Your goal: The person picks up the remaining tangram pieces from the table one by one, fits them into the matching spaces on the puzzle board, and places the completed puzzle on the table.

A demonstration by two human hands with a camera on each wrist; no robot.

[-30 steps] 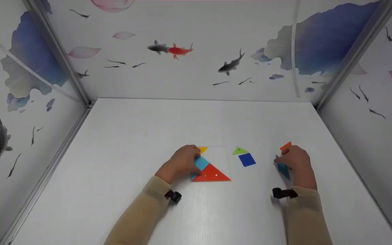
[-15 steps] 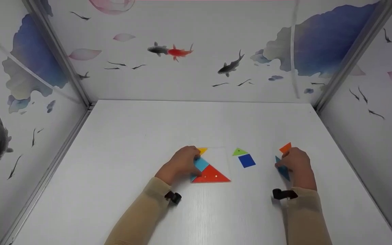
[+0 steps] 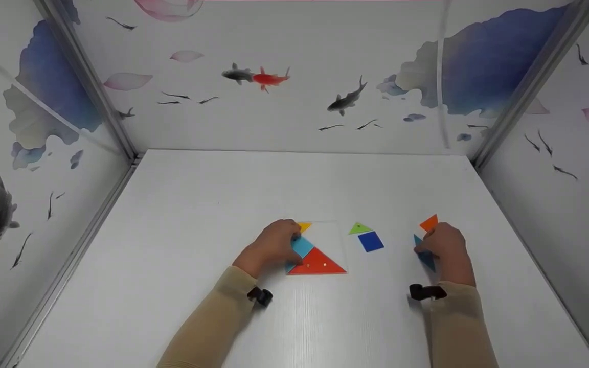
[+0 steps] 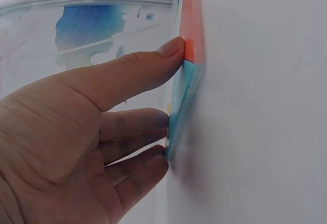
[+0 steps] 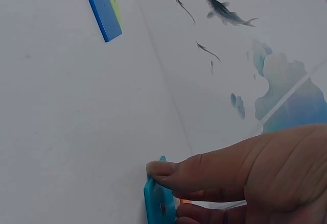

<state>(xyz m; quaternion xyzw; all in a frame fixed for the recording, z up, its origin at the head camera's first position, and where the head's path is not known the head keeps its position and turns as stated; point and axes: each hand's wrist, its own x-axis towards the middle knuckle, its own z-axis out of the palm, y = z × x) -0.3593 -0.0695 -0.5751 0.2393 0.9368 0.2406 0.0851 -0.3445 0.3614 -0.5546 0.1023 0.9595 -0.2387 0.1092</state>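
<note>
Fingers (image 4: 135,124) of the left hand (image 3: 270,243) rested spread on the left side of a pale-edged tray (image 3: 342,245), their thumb set well apart on the red triangle (image 3: 321,262), probably to keep everything there from sliding on the desk (image 3: 212,194). Between thumb and fingertips showed a light blue piece (image 3: 303,246), flush against the red one, so that each seemed to brace the other; a yellow piece (image 3: 304,226) peeped out farther back, partly hidden. Right of the tray, a green triangle (image 3: 359,229) lay just beside a dark blue square (image 3: 370,242), both likely left loose within easy reach. Farther right, the right hand (image 3: 449,248) had its thumb and curled fingers clamped on a teal triangle (image 3: 426,257), apparently by its edges for control, with an orange piece (image 3: 429,223) just beyond, partly covered.
</note>
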